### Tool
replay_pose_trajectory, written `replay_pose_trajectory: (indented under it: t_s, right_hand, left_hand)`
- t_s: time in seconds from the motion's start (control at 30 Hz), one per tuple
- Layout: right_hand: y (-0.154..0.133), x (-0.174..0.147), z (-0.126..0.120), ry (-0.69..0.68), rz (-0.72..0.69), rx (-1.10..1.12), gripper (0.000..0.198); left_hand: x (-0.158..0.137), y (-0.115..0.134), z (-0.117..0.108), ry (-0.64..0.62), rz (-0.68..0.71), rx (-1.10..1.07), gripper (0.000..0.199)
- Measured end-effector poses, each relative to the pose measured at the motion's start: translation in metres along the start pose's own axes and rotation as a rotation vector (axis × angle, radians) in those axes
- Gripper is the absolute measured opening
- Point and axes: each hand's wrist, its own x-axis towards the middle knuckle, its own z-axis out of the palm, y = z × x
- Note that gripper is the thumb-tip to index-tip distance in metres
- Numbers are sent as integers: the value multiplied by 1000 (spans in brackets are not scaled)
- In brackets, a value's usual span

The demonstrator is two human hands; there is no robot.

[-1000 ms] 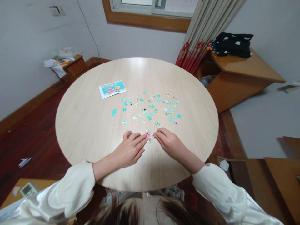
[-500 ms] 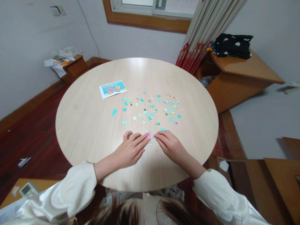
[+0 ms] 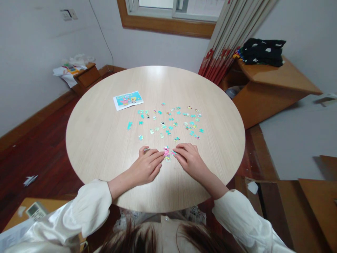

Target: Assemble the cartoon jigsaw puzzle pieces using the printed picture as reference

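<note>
A small cluster of joined jigsaw pieces, mostly pink with a cartoon face at its top, lies flat near the front of the table. My left hand rests to its left, fingers stretched out and fingertips touching the cluster's left edge. On the other side, my right hand pinches a pink and teal puzzle piece between thumb and fingers, a narrow gap from the cluster. The fingers partly cover that piece. Farther up lie many loose puzzle pieces, mainly teal, pale green and yellow.
A printed reference picture lies on the round wooden table at the far left. Beyond the table stand a wooden cabinet with dark cloth on top and a long curtain. A remote control lies at the lower left.
My left fingertips have drawn back slightly to the cluster's left edge, showing more of it. My right fingers have shifted up a little and now hide a teal piece that lay beyond them.
</note>
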Motion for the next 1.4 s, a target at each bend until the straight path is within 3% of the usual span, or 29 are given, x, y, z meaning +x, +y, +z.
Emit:
replay_pose_trajectory:
  t_s: [1.13, 1.4]
  right_hand:
    - [-3, 5, 1, -78, 1, 12, 14]
    - [4, -10, -16, -63, 33, -70, 15]
  left_hand:
    - [2, 1, -3, -59, 8, 2, 36]
    - [3, 2, -4, -103, 16, 11, 35]
